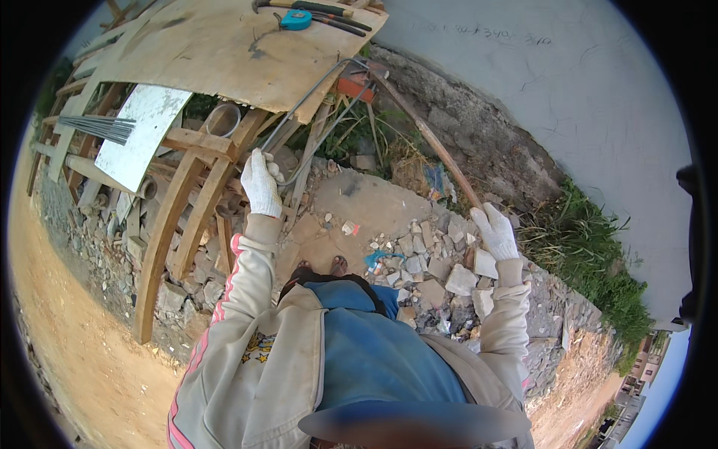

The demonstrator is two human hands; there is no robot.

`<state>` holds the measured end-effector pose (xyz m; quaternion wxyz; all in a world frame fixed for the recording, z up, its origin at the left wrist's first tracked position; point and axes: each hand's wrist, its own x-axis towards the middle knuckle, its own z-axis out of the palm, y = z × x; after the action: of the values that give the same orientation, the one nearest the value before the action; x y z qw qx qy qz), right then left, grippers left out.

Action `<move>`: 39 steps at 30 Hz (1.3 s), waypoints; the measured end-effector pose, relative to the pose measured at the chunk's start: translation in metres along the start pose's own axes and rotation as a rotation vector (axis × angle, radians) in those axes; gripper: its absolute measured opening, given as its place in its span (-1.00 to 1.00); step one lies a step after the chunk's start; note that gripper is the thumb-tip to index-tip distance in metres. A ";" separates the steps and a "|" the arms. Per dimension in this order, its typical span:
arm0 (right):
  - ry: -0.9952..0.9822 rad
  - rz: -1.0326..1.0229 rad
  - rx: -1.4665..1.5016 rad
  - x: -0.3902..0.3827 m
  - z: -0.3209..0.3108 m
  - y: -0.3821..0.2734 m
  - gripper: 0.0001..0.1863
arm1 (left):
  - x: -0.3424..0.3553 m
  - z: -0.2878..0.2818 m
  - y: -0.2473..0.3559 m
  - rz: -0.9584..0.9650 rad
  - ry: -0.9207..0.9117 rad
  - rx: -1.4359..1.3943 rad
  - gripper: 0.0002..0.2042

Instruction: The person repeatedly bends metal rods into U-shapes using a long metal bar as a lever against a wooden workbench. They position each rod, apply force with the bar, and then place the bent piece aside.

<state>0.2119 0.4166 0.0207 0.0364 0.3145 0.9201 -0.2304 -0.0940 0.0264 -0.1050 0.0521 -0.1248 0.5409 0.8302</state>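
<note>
My left hand (262, 185), in a white knit glove, is closed on a bent steel rod (305, 97). The rod runs up from the hand, turns at the far end and comes back toward the hand in a narrow loop. My gloved right hand (496, 232) grips the near end of a long rusty metal bar (432, 141), out to the right. That bar's far end meets the rod's bend beside a reddish block (354, 84) at the corner of a plywood sheet (224, 52).
On the plywood lie a hammer (303, 6), a blue tape measure (296, 20) and dark-handled tools (340, 24). Several straight rods (101, 129) rest on a white board (142, 146). Wooden beams (168, 239) stand left. Rubble (449, 273) covers ground below; a grey wall (583, 90) rises right.
</note>
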 end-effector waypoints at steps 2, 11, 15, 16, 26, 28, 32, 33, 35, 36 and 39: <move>0.032 -0.052 0.016 0.006 0.005 0.009 -0.46 | 0.001 -0.001 -0.002 0.003 -0.017 -0.018 -0.66; 0.027 -0.056 0.069 0.001 0.035 0.019 -0.43 | 0.007 -0.003 -0.003 0.047 -0.030 0.093 -0.65; 0.154 -0.083 0.028 0.000 0.038 0.017 -0.44 | 0.002 0.003 0.003 0.044 -0.018 0.090 -0.64; 0.055 -0.047 0.053 0.002 0.028 0.018 -0.44 | -0.001 0.002 0.005 0.032 -0.030 0.108 -0.64; 0.037 -0.090 -0.006 0.018 -0.016 0.017 -0.39 | -0.012 0.010 0.004 0.065 0.039 0.130 -0.61; 0.043 -0.077 -0.015 0.019 -0.021 0.014 -0.41 | -0.012 0.011 0.005 0.059 0.067 0.166 -0.61; 0.056 -0.118 -0.015 0.021 -0.044 0.011 -0.45 | -0.019 0.014 0.012 0.100 0.082 0.237 -0.61; 0.054 -0.112 -0.013 0.024 -0.046 0.011 -0.46 | -0.021 0.015 0.013 0.110 0.083 0.240 -0.61; 0.055 -0.126 0.002 0.027 -0.047 0.015 -0.47 | -0.026 0.018 0.011 0.115 0.099 0.245 -0.62; 0.054 -0.134 0.035 0.028 -0.045 0.018 -0.47 | -0.027 0.019 0.010 0.113 0.112 0.246 -0.62; 0.044 -0.144 0.122 0.031 -0.031 0.030 -0.49 | -0.030 0.022 0.005 0.113 0.136 0.232 -0.62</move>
<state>0.2075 0.4681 0.0297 -0.0198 0.2541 0.9253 -0.2808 -0.0693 0.0458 -0.0846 -0.0172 -0.1433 0.6416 0.7533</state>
